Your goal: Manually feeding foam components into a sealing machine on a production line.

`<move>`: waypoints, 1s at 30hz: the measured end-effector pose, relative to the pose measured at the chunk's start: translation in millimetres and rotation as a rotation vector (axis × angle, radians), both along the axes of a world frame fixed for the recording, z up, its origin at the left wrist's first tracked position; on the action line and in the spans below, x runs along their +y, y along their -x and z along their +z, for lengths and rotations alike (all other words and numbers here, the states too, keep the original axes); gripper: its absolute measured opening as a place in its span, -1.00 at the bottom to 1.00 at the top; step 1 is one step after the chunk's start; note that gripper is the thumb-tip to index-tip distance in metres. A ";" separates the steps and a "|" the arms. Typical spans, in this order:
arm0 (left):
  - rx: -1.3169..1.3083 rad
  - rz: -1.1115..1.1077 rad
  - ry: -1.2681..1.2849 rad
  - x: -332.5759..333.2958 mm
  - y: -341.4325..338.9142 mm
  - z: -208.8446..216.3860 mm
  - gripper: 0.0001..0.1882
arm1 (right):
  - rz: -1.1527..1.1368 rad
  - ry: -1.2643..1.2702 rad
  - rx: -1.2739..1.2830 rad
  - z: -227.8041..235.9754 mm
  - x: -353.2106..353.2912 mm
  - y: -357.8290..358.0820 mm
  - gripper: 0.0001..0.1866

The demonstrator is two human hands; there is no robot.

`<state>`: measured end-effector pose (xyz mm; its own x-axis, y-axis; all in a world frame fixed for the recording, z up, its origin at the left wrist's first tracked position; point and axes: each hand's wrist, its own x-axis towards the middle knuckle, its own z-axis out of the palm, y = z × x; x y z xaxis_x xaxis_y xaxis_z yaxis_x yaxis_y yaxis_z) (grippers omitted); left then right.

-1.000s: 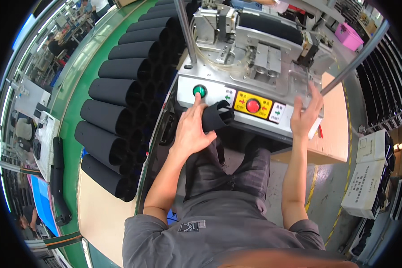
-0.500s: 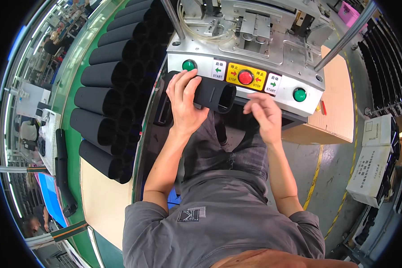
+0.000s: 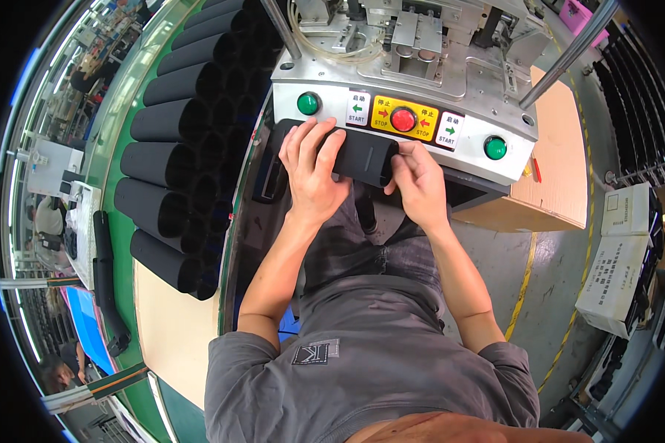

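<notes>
Between my two hands is a black hollow tube (image 3: 366, 156) with a narrow slot in its side, held crosswise just in front of the machine's button panel (image 3: 331, 105). My left hand (image 3: 314, 166) wraps over the tube's left part, fingers on top. At the tube's right end my right hand (image 3: 419, 181) grips the rim, its fingers bent around the edge. The tube's open mouth is mostly covered by that hand. Behind the tube, the panel carries a red button (image 3: 404, 119) between two green buttons, the left one (image 3: 309, 103) and the right one (image 3: 496, 148).
Several black tubes (image 3: 155, 162) lie stacked on the green bench (image 3: 125, 295) at my left. Metal posts (image 3: 573, 53) rise from the machine. A cardboard box (image 3: 547, 199) stands right of it, with white cartons (image 3: 613, 284) farther right. People work at the far left.
My right hand has moved left and closed on the tube's right end. The tube has rolled or turned a little, so its open mouth shows less.
</notes>
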<state>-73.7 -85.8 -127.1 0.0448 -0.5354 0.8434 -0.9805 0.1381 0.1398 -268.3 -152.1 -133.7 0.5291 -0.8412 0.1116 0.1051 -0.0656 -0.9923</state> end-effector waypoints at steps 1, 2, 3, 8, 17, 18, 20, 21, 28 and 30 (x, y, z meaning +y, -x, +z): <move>-0.001 0.000 0.001 1.8 1.5 2.8 -0.28 | 0.000 0.001 -0.001 -0.3 -2.1 0.7 -0.71; 0.226 -0.050 -0.078 5.7 4.1 6.0 -0.34 | -0.010 -0.034 -0.082 -1.3 -5.5 3.7 -0.72; 0.452 -0.097 -0.158 11.5 6.6 9.6 -0.39 | -0.017 -0.071 -0.164 -2.8 -9.0 7.3 -0.73; 1.462 -0.489 -0.200 8.9 2.5 36.6 -0.47 | 0.010 -0.199 -0.353 -16.3 -13.2 22.8 -0.70; 2.026 -0.859 -0.103 13.7 6.5 53.0 -0.32 | 0.244 -0.287 -0.411 -19.5 19.4 -6.9 -0.80; 1.995 -0.832 -0.051 20.4 7.6 50.2 -0.32 | 0.302 -0.285 -0.422 -12.4 24.6 -13.0 -0.80; 1.813 -0.802 -0.067 29.8 12.4 41.0 -0.39 | 0.249 -0.265 -0.297 2.2 31.3 -13.2 -0.86; 1.759 -0.737 -0.018 42.8 16.5 50.5 -0.43 | 0.242 -0.121 -0.224 -2.0 31.1 -13.8 -0.86; 1.041 -0.351 0.131 216.7 -8.2 212.7 -0.25 | 0.614 -0.149 -0.178 -3.5 40.4 -44.3 -0.79; 0.629 -0.333 0.045 252.2 -48.9 252.6 -0.08 | 0.604 -0.072 -0.147 -11.9 43.9 -54.0 -0.74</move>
<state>-24.9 166.5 125.6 0.3703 -0.5702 0.7333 -0.6207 0.4355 0.6520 -214.3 -108.2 -145.6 0.8969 -0.4068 0.1736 0.2386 0.1144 -0.9643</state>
